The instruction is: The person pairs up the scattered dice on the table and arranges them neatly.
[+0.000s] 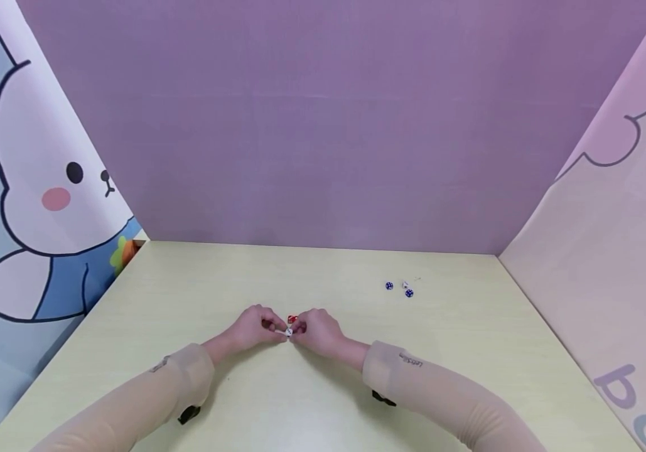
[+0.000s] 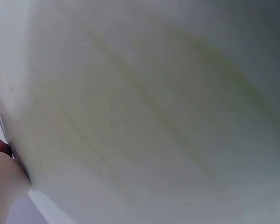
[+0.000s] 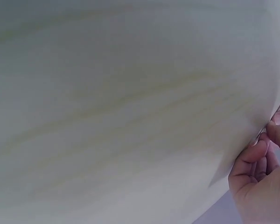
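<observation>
A small white die (image 1: 289, 333) with dark pips sits between the fingertips of both hands near the middle of the table. My left hand (image 1: 255, 328) pinches it from the left with thumb and forefinger. From the right, my right hand (image 1: 318, 331) pinches at the same die, its other fingers curled in. Just behind the white die are red dice (image 1: 292, 319), partly covered by the right fingers. In the right wrist view, the right hand (image 3: 259, 189) shows curled fingers meeting the other hand's fingertips. The left wrist view catches only a bit of the left hand (image 2: 4, 175).
Toward the back right lie two blue dice (image 1: 389, 285) and a white die (image 1: 405, 285) close together, with tiny light bits beside them. The pale wooden table (image 1: 232, 270) ends at a purple panel (image 1: 323, 157). Printed cloth walls stand at both sides.
</observation>
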Available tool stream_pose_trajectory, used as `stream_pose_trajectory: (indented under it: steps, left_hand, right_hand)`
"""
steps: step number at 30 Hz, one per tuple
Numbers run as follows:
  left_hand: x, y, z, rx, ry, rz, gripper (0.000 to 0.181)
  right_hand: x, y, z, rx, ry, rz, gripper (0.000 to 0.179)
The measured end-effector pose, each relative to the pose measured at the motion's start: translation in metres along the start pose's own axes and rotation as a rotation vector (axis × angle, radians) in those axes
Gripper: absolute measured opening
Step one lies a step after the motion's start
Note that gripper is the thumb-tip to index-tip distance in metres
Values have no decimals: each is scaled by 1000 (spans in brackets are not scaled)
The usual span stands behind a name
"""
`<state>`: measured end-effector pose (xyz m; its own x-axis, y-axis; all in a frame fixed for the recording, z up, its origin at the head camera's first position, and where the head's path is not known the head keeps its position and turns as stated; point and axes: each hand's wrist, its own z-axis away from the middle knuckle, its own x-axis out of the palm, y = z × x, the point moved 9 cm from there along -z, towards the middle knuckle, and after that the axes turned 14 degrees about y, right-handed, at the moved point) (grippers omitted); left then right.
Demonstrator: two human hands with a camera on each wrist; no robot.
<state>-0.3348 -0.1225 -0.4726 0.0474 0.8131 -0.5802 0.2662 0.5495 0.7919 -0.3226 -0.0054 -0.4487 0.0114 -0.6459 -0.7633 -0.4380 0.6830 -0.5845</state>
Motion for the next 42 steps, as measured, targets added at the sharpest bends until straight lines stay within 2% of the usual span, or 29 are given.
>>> stream_pose_trajectory:
  steps: [7, 13, 19, 24, 27, 37, 42]
  left_hand:
    - [0, -1, 0, 18, 5, -16, 14]
    - [0, -1, -1, 3, 6, -14, 14]
    - [2, -1, -2, -4, 18, -18, 14]
    - [1, 0, -1, -18, 15, -5, 14]
    - [0, -2, -1, -24, 18, -10, 15]
    - [2, -6, -2, -26, 17, -15, 15]
    - [1, -6, -3, -20, 21, -17, 15]
  right_hand:
    - [0, -2, 0, -9, -7, -28, 7]
    - [-12, 1, 9, -9, -31, -90, 9]
    - [-28, 23, 23, 35, -69, -90, 13]
    - [-50, 43, 32, 46, -71, -119, 12]
    - [-69, 59, 35, 68, -38, -107, 12]
    - [-132, 134, 34, 237, 126, -6, 15]
    - [-160, 159, 27, 230, 210, 50, 19]
